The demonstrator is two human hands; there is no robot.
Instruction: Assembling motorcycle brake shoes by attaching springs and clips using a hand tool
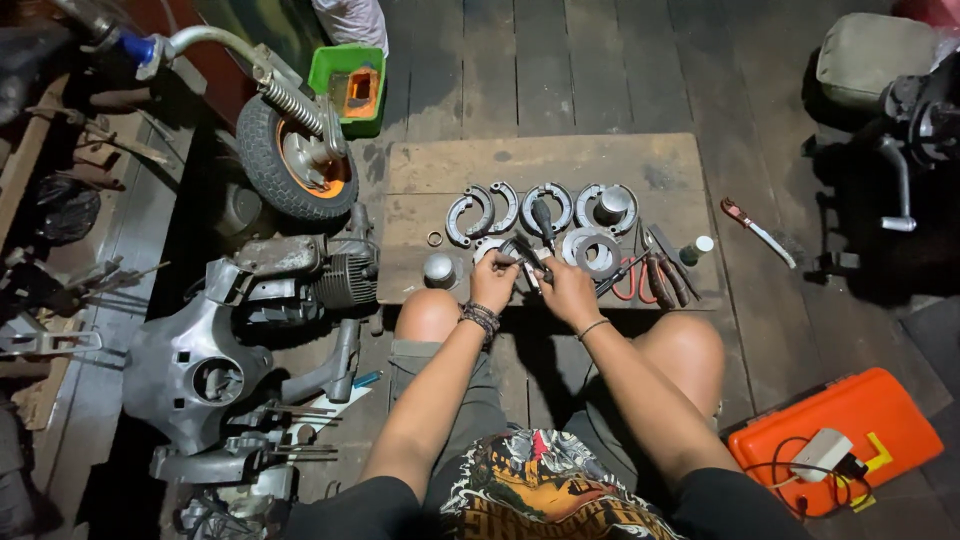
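I sit on a dark plank floor with a low wooden board point(540, 165) in front of my knees. My left hand point(492, 282) and my right hand point(568, 290) meet at the board's near edge, both closed around a small dark metal part or tool point(526, 253) held between them. Just beyond lie curved grey brake shoes point(482, 211), a round metal ring point(592, 250), a small metal cap point(439, 270) and a screwdriver point(543, 218). What exactly the fingers grip is partly hidden.
Red-handled pliers point(640, 280) and a small bottle point(696, 250) lie at the board's right. A scooter wheel point(295, 155), engine point(320, 275) and grey body shell point(190, 365) crowd the left. A green tray point(350, 88) sits behind; an orange case point(840, 435) lies right.
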